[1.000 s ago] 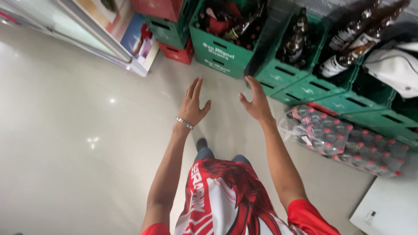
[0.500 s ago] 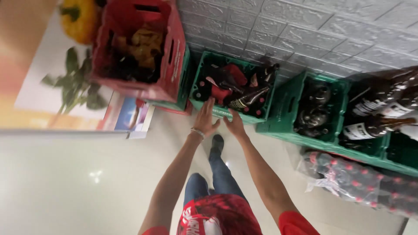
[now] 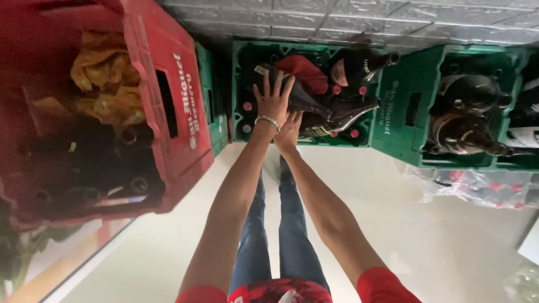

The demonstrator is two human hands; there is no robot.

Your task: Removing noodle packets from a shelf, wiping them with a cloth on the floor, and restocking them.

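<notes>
Nearest the camera, a red shirt hem and blue jeans (image 3: 281,235) are seen from above, with both bare arms stretched forward over a pale tiled floor (image 3: 449,247).

At the end of the arms, the left hand (image 3: 273,100) is laid with its fingers spread wide on top of a dark brown bottle (image 3: 306,101) that lies on its side across a green crate (image 3: 306,92); a silver bracelet (image 3: 268,120) is worn at that wrist. The right hand (image 3: 290,130) is placed just below and beside the left, pressed against the lower side of the same bottle near its label; its fingers are mostly hidden, so whether they are closed around the glass cannot be told.

In the same crate, a red cloth or cap (image 3: 303,70) is seen behind the bottle, and a second dark bottle (image 3: 359,64) is tilted toward the right rim. Red bottle caps show between them.

To the left, a red crate (image 3: 168,112) is stacked higher and closer to the camera, with yellowish crumpled material (image 3: 104,84) and dark bottle tops inside. To the right, another green crate (image 3: 460,112) is filled with large brown bottles lying down. In front of it, a plastic-wrapped pack of small bottles (image 3: 477,188) rests on the floor.

Farthest off, a grey textured wall (image 3: 359,19) runs behind the crates.
</notes>
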